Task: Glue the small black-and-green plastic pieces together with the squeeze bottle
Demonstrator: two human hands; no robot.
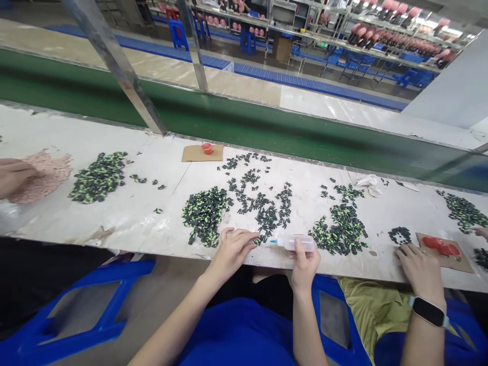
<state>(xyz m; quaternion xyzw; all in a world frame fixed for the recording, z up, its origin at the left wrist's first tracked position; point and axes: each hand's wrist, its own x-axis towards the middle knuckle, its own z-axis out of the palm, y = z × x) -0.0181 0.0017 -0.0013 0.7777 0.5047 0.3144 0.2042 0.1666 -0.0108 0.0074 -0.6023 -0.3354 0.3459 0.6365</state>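
My right hand [305,262] grips a small clear squeeze bottle [296,242] lying sideways, its blue tip pointing left. My left hand [232,248] pinches one small black and green part [256,241] at the table's front edge, right at the bottle's tip. A dense heap of black and green parts [206,212] lies just behind my left hand. Loose dark parts [263,203] are spread out in the middle, and another heap [343,229] sits behind my right hand.
A co-worker's hand with a smartwatch [419,267] rests at the right by a cardboard piece with red caps [444,249]. Another person's hand [13,175] lies on pink parts [48,173] at the left. A red cup on cardboard [206,148] stands by the green conveyor [267,127].
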